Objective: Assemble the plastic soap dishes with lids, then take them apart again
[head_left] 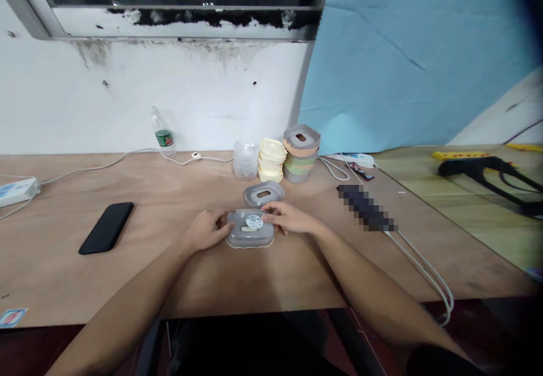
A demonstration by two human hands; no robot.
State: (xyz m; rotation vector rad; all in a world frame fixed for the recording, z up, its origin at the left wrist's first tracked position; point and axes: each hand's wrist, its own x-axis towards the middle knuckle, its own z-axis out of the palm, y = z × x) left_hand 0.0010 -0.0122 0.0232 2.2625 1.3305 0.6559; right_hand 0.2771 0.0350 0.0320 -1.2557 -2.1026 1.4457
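A clear plastic box (250,238) with a round white sticker (254,221) on top lies on the table in front of me. My left hand (207,228) grips its left side, thumb along the edge. On the other side, my right hand (289,217) holds the right edge, with its index finger reaching onto the sticker. A pale oblong piece shows at the middle of the box. Just behind it rests a grey plastic frame (263,194) with an oval slot. Some of my fingers are hidden behind the box.
Farther back stand stacked clear boxes (245,161), cream trays (271,164) and coloured frames (301,152). A black phone (107,228) lies left; a blurred dark device (367,207) with white cables lies right. By the wall are a bottle (162,133) and a cable. Power strips lie at both sides.
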